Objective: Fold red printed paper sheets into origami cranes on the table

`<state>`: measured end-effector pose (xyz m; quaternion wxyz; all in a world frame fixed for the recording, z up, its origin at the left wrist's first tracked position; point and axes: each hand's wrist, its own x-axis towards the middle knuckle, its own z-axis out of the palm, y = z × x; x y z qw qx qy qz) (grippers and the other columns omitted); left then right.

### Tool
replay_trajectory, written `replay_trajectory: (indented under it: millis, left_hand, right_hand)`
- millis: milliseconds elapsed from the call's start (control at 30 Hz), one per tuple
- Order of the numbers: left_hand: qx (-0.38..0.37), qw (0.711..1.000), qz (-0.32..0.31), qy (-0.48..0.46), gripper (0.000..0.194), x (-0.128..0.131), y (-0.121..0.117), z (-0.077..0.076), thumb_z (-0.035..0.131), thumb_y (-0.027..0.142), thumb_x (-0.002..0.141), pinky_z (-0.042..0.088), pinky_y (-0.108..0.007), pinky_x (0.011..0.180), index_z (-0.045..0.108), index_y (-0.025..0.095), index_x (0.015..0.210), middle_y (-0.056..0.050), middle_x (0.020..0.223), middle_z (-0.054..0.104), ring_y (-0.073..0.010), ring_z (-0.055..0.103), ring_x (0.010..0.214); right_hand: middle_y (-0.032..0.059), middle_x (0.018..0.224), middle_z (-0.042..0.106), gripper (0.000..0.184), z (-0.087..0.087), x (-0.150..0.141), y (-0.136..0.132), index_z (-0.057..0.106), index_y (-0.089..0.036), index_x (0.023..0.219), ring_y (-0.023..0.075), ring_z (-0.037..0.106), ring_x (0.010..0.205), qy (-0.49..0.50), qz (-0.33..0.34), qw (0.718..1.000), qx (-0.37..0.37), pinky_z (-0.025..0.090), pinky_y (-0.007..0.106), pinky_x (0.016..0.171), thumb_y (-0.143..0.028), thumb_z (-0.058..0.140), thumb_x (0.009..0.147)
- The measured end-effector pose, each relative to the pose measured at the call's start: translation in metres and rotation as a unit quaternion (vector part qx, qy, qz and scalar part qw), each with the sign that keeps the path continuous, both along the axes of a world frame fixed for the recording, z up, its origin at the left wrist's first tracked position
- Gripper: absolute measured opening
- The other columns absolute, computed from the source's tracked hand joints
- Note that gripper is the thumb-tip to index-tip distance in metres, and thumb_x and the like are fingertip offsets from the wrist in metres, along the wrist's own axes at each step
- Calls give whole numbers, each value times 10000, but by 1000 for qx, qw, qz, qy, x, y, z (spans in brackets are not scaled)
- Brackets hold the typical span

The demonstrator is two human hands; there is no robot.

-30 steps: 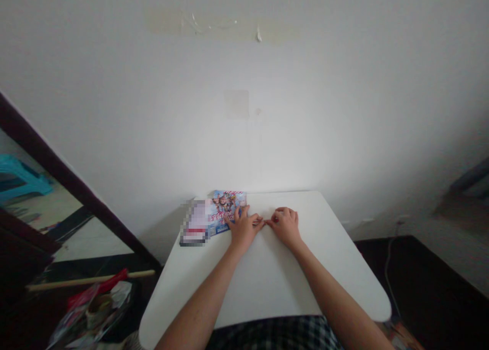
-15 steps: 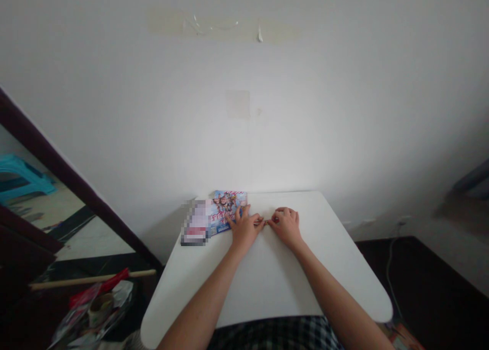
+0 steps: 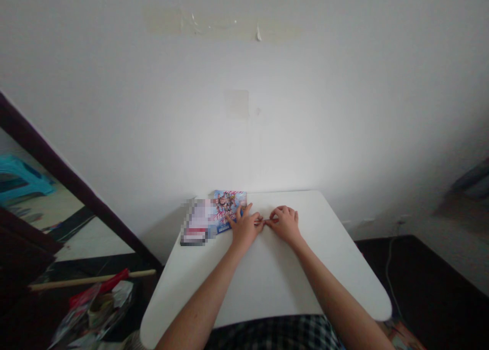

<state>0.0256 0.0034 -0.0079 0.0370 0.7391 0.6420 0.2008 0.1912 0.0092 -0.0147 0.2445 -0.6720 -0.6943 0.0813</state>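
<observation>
- Find left hand and right hand close together at the white worktop, fingertips nearly meeting.
- Observe both pinched at thumb and forefinger; cannot tell whether gripping anything, detail too small.
- Note colourful leaflet immediately left of left hand, right edge overlapped by spread outer fingers.
- Record pixelated flat item farther left, adjoining leaflet.

the tabletop looks smooth, the printed leaflet paper, the stool plastic and the checked garment cloth.
</observation>
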Motion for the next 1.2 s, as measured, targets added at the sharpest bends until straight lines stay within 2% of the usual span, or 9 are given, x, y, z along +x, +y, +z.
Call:
replay_trajectory:
  millis: [167, 333, 600, 833, 1033, 1200]
  left_hand:
    - [-17, 1000, 2, -4, 232, -1, 2, 2, 619, 515, 870, 99, -782, 1125, 737, 388, 1024, 37, 1582, 418, -368, 242, 1479]
    - [-41, 999, -1, -33, 217, -8, 8, 1, 611, 533, 875, 54, -817, 1099, 758, 426, 992, 82, 1593, 399, -395, 202, 1498]
    - [-53, 998, -5, -34, 220, -10, 9, 0, 650, 521, 849, 59, -827, 1091, 756, 449, 1029, 69, 1606, 379, -409, 187, 1510]
    - [-34, 999, 13, -39, 217, -8, 6, -1, 653, 518, 847, 77, -816, 1103, 762, 461, 1025, 33, 1596, 398, -413, 205, 1508]
    - [-37, 999, 15, -34, 230, -9, 4, -2, 672, 513, 837, 75, -812, 1105, 753, 480, 1050, 29, 1607, 378, -402, 218, 1505]
    - [-41, 998, 12, -38, 239, -10, 4, -2, 668, 496, 847, 68, -794, 1120, 752, 469, 1068, 31, 1607, 380, -390, 209, 1507]
  right_hand:
    - [48, 1250, 578, 219, -2, -2, 4, 693, -291, 985, 318, 404, 1298, 8, -11, 1000, -13, 189, 592, 1123, -453, 702, 839]
    - [63, 1237, 579, 263, -5, -2, 6, 665, -270, 1022, 323, 394, 1310, 17, -21, 1000, -15, 162, 597, 1139, -449, 703, 833]
    - [54, 1258, 563, 275, -4, -2, 9, 657, -290, 1050, 330, 367, 1338, 16, -19, 999, -35, 145, 621, 1139, -403, 734, 811]
    - [30, 1256, 574, 204, -3, 2, 13, 694, -313, 1015, 310, 368, 1327, 32, -19, 997, -63, 122, 578, 1143, -356, 727, 818]
    - [11, 1231, 600, 205, -2, 10, 17, 723, -335, 999, 279, 402, 1284, 34, -9, 997, -73, 193, 488, 1118, -329, 755, 796]
    - [0, 1210, 609, 134, -6, 14, 17, 760, -372, 936, 253, 436, 1246, 34, 1, 998, -61, 232, 455, 1097, -335, 749, 808]
